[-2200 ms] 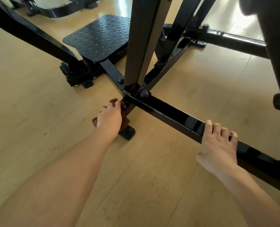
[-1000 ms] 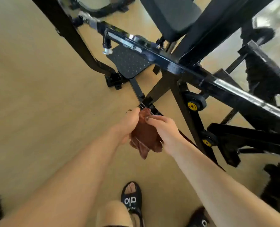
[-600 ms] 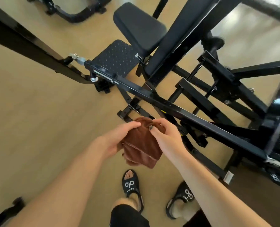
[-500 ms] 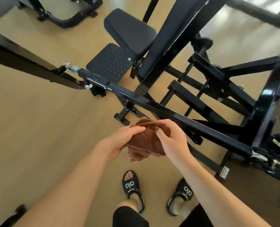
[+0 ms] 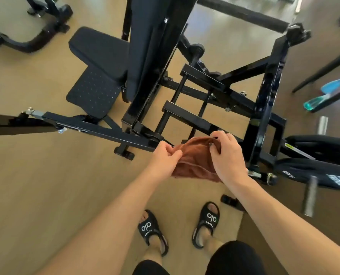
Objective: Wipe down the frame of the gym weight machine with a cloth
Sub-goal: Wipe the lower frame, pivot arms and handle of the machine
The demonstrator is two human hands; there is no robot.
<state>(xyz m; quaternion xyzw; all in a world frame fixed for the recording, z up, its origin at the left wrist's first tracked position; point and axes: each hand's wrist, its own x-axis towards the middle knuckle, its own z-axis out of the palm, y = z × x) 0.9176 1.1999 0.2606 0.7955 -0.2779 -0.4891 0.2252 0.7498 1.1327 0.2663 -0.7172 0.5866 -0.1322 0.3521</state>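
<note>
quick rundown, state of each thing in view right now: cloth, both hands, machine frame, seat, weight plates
brown cloth: bunched, held up between both hands, not on the frame
left hand: pinching the cloth's left edge
right hand: gripping the cloth's right side
machine frame: black, glossy, not being touched
seat pad: unoccupied
weight plates: at right by the frame's base
sandals: worn, standing on the floor

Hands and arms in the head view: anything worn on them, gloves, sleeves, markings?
No gloves and no sleeves: both forearms are bare right down to the frame's edge. The right hand has dark polish on the thumbnail. The left hand shows no ring or marking here.
</note>
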